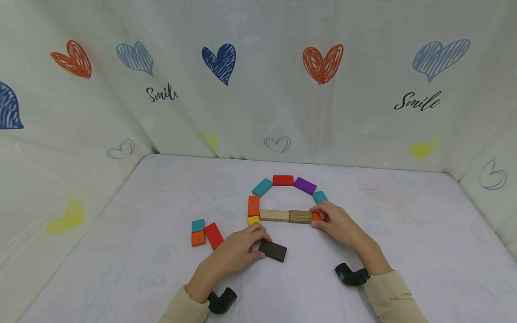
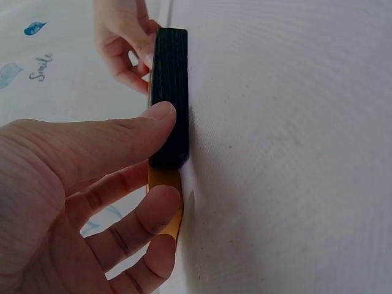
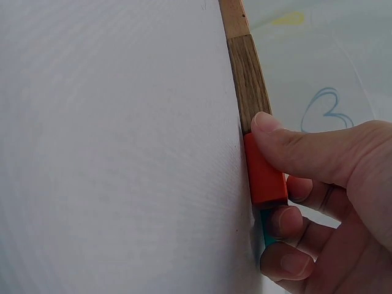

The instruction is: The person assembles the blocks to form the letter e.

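My left hand (image 1: 236, 249) pinches one end of a dark brown block (image 1: 275, 251) between thumb and fingers, close over the table. In the left wrist view its thumb lies on the face of the dark block (image 2: 169, 79). My right hand (image 1: 339, 226) pinches an orange block (image 1: 317, 216) at the right end of a row. That row holds a pale wooden block (image 1: 274, 216) and a brown grained wooden block (image 1: 300, 217). In the right wrist view the thumb covers the joint between the orange block (image 3: 264, 174) and the grained block (image 3: 248, 79).
An arch of blocks stands behind the row: orange (image 1: 253, 205), teal (image 1: 262, 186), red (image 1: 283, 180), purple (image 1: 305, 185) and teal (image 1: 320, 197). A yellow block (image 1: 253, 220) sits by the left hand. Left lie teal (image 1: 198, 225), orange (image 1: 198, 238) and red (image 1: 213, 235) blocks.
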`<state>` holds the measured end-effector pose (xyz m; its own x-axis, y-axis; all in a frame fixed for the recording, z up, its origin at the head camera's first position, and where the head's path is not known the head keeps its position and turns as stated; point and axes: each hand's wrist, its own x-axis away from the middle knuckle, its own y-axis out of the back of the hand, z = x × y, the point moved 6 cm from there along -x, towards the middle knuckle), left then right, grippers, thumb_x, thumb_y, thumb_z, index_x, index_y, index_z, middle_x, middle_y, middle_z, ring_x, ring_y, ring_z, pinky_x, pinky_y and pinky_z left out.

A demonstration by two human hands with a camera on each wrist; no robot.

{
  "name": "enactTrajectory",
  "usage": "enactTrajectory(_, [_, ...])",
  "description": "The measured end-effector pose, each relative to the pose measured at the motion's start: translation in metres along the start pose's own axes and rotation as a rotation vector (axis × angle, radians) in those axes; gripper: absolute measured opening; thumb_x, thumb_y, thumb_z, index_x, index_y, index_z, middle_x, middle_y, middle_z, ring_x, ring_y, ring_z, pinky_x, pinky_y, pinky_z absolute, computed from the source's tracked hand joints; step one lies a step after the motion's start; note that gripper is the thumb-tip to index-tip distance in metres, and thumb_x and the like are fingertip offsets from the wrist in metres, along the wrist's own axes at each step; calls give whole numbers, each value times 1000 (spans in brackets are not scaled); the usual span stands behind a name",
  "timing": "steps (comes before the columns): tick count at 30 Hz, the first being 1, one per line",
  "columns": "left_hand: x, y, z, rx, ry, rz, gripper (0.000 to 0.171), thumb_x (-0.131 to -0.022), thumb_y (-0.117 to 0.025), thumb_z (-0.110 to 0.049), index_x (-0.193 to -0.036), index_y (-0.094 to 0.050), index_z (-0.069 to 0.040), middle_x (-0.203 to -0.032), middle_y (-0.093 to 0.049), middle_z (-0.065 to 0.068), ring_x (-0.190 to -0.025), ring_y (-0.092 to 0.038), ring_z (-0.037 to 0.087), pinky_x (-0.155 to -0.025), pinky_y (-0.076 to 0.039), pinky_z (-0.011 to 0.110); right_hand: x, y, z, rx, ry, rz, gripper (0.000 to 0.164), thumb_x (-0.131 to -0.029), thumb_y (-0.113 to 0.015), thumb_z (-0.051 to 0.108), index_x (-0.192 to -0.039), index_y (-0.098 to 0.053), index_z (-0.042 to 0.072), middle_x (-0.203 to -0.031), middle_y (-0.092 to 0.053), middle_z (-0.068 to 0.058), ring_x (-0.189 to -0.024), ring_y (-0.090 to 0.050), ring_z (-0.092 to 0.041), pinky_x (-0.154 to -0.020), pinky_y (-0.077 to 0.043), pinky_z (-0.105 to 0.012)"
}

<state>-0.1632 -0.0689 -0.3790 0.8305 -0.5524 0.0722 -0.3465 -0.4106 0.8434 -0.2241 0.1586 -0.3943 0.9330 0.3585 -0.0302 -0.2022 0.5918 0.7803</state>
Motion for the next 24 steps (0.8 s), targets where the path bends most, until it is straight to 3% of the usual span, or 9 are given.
enactTrajectory(14, [0, -1, 4, 33, 5, 24, 29, -82, -71, -18, -108, -58, -17, -110, -54, -5, -90, -50, 8, -78, -48, 22, 0, 1, 3, -5, 14, -4, 31, -82, -70, 12, -110, -61, 2, -76, -42, -1, -72, -41, -13, -58, -34, -20])
enactTrajectory(24, [1, 0, 4, -12, 16, 32, 31, -81, -71, -20, -110, -60, -17, -121, -54, -3, -103, -54, 13, -87, -50, 28, 0, 0, 3, -9, 12, -2, 31, -82, -70, 12, -110, -61, 3, -76, -42, -1, -72, -41, -13, -58, -34, -20])
